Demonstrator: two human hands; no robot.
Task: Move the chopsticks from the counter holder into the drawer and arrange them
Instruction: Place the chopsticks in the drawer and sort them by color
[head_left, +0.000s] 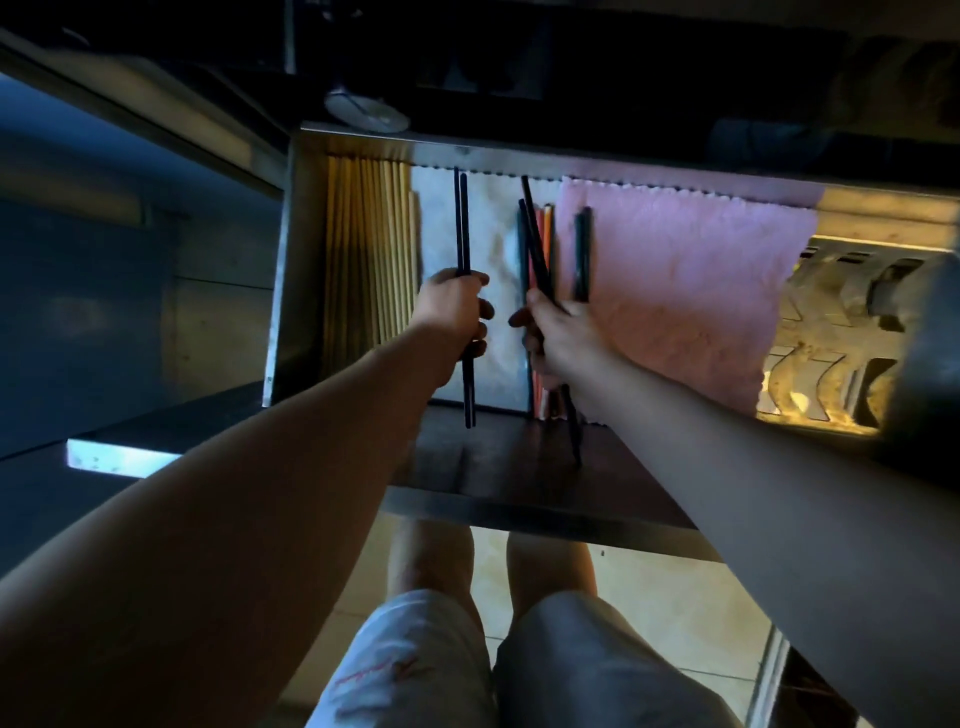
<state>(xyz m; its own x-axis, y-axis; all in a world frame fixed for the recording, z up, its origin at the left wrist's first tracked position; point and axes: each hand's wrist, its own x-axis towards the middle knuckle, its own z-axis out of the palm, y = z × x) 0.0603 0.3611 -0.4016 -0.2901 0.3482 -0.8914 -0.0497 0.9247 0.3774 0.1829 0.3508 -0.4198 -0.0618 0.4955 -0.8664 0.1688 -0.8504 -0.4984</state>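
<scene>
Light shorts (415, 670) and bare knees fill the bottom of the view, with pale floor tiles (675, 613) beyond them. Above the knees two bare forearms reach out over the open drawer (298, 249), a metal box pulled toward the person. The left hand (454, 312) is curled closed around a pair of dark chopsticks (462, 223), gripped near their middle; they run straight from the drawer's far edge past its near edge, over a white cloth (493, 234) that lines the drawer's middle. The right hand (558, 332) is also closed, around a second dark pair (535, 244) tilted slightly left at the far end, their near tips hanging past the drawer's front edge. Under that hand lie a few coloured chopsticks (546, 234), orange and teal, along the seam between the white cloth and a pink cloth (685, 291) covering the drawer's right part. Another dark pair (583, 254) rests on the pink cloth just beside the right hand. A row of pale wooden chopsticks (369, 249) lies packed against the drawer's left wall.
</scene>
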